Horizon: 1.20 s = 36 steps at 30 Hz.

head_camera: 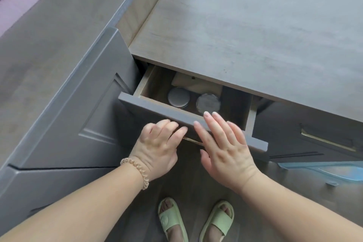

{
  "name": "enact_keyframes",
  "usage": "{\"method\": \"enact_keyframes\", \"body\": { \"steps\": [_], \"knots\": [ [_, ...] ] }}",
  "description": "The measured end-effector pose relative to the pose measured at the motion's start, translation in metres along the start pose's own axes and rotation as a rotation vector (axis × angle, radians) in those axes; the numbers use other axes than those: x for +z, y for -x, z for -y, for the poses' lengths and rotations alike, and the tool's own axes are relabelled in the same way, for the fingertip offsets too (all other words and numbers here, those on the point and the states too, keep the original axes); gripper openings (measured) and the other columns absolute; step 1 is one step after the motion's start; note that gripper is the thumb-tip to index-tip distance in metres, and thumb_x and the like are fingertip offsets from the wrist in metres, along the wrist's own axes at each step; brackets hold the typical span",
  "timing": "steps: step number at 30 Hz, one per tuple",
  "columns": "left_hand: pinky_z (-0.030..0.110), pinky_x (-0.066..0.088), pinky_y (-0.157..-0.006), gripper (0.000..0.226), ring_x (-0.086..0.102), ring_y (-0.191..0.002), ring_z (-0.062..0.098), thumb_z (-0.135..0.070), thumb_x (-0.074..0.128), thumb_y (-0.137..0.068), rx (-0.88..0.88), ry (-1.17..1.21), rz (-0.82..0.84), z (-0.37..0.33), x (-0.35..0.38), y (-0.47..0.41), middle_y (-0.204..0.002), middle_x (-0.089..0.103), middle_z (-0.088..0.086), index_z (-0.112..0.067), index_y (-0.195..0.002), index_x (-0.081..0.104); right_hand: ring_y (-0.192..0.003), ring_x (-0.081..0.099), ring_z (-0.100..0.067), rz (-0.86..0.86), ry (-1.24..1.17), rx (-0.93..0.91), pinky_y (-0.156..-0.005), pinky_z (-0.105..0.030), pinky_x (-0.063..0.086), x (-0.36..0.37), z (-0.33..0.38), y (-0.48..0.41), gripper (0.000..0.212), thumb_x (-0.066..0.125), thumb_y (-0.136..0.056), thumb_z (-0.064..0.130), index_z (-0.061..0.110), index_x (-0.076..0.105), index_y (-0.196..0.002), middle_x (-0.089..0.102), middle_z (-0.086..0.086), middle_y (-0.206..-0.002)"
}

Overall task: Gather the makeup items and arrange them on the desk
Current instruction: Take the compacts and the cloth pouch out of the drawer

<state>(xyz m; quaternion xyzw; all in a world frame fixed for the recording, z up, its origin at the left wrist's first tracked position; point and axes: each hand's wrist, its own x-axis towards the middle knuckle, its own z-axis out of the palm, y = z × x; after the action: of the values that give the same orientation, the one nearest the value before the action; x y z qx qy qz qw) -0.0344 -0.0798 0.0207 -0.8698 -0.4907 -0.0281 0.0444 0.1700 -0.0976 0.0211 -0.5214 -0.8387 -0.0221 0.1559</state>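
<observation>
A grey drawer under the desk top stands partly pulled out. Inside it sit two round jars with grey lids, one on the left and one on the right. A pale wooden block lies behind them. My left hand has its fingers curled on the drawer's gold handle at the front. My right hand is flat with fingers spread, over the drawer's front edge, fingertips just short of the right jar. The drawer's back part is hidden under the desk top.
A grey cabinet side panel stands to the left of the drawer. Another drawer front with a gold handle is on the right. A blue plastic object lies on the floor at right. A pink box sits at the top left.
</observation>
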Motion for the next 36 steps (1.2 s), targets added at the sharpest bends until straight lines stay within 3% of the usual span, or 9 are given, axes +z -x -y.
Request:
{"method": "enact_keyframes", "body": {
  "steps": [2, 3, 6, 8, 17, 21, 27, 31, 36],
  "knots": [
    [0.04, 0.03, -0.1, 0.068, 0.038, -0.125, 0.025, -0.031, 0.062, -0.067, 0.016, 0.011, -0.115, 0.004, -0.015, -0.015, -0.131, 0.041, 0.005, -0.019, -0.131, 0.041, -0.142, 0.026, -0.03, 0.081, 0.051, 0.069, -0.113, -0.044, 0.021, -0.006, 0.002, -0.012, 0.075, 0.061, -0.076, 0.026, 0.015, 0.033, -0.145, 0.03, -0.012, -0.153],
    [0.042, 0.026, -0.106, 0.071, 0.033, -0.131, 0.027, -0.035, 0.059, -0.07, -0.013, 0.008, -0.084, 0.005, -0.025, -0.025, -0.139, 0.036, 0.006, -0.018, -0.135, 0.036, -0.14, 0.03, -0.032, 0.134, 0.067, 0.099, -0.112, -0.046, 0.026, -0.007, 0.004, -0.018, 0.079, 0.064, -0.074, 0.027, 0.014, 0.033, -0.145, 0.033, -0.015, -0.152],
    [0.047, 0.008, -0.117, 0.085, 0.007, -0.146, 0.028, -0.055, 0.045, -0.083, -0.094, -0.024, 0.206, 0.006, -0.035, -0.046, -0.158, 0.011, 0.009, -0.02, -0.149, 0.005, -0.133, 0.043, -0.036, 0.297, 0.103, 0.14, -0.102, -0.049, 0.041, -0.009, 0.01, -0.025, 0.08, 0.071, -0.072, 0.029, 0.014, 0.038, -0.143, 0.043, -0.016, -0.146],
    [0.048, 0.004, -0.118, 0.087, 0.0, -0.147, 0.027, -0.062, 0.036, -0.085, -0.126, -0.049, 0.332, 0.006, -0.031, -0.043, -0.16, 0.001, 0.007, -0.021, -0.149, -0.007, -0.13, 0.047, -0.035, 0.346, 0.1, 0.15, -0.099, -0.047, 0.044, -0.009, 0.011, -0.026, 0.075, 0.069, -0.075, 0.03, 0.015, 0.039, -0.143, 0.045, -0.014, -0.145],
    [0.049, 0.006, -0.118, 0.085, 0.002, -0.147, 0.029, -0.063, 0.031, -0.088, -0.095, -0.078, 0.404, 0.0, -0.04, -0.008, -0.16, -0.003, 0.008, -0.019, -0.149, -0.01, -0.123, 0.053, -0.036, 0.393, 0.054, 0.089, -0.093, -0.046, 0.049, -0.018, 0.033, -0.003, 0.076, 0.071, -0.069, 0.026, 0.01, 0.045, -0.138, 0.051, -0.017, -0.14],
    [0.048, 0.011, -0.118, 0.084, 0.004, -0.147, 0.028, -0.065, 0.026, -0.089, -0.045, -0.059, 0.478, 0.0, -0.051, 0.014, -0.16, -0.003, 0.008, -0.019, -0.148, -0.012, -0.124, 0.053, -0.034, 0.454, 0.017, 0.07, -0.095, -0.046, 0.048, -0.026, 0.049, 0.011, 0.078, 0.068, -0.071, 0.038, 0.01, 0.044, -0.139, 0.05, -0.016, -0.141],
    [0.044, 0.03, -0.109, 0.09, 0.012, -0.146, 0.025, -0.075, 0.015, -0.083, 0.004, 0.039, 0.508, 0.01, -0.072, 0.021, -0.16, 0.006, 0.008, -0.019, -0.149, -0.01, -0.13, 0.048, -0.027, 0.437, 0.009, 0.082, -0.103, -0.045, 0.04, -0.048, 0.059, 0.007, 0.07, 0.03, -0.089, 0.062, 0.018, 0.041, -0.142, 0.049, -0.009, -0.143],
    [0.047, 0.025, -0.11, 0.083, 0.021, -0.142, 0.027, -0.066, 0.024, -0.089, -0.072, -0.05, 0.38, 0.025, -0.078, -0.006, -0.158, 0.016, 0.009, -0.016, -0.149, -0.004, -0.129, 0.049, -0.027, 0.355, 0.043, 0.155, -0.103, -0.044, 0.041, -0.054, 0.046, -0.021, 0.062, 0.033, -0.091, 0.056, 0.019, 0.042, -0.141, 0.05, -0.008, -0.143],
    [0.048, 0.024, -0.111, 0.079, 0.019, -0.143, 0.031, -0.05, 0.043, -0.091, -0.25, -0.03, 0.452, 0.035, -0.064, -0.039, -0.158, 0.011, 0.011, -0.02, -0.149, -0.001, -0.146, 0.015, -0.029, 0.504, 0.118, 0.13, -0.116, -0.045, 0.018, -0.041, 0.023, -0.045, 0.068, 0.043, -0.095, 0.042, 0.025, 0.009, -0.151, 0.011, -0.009, -0.16]
  ]
}}
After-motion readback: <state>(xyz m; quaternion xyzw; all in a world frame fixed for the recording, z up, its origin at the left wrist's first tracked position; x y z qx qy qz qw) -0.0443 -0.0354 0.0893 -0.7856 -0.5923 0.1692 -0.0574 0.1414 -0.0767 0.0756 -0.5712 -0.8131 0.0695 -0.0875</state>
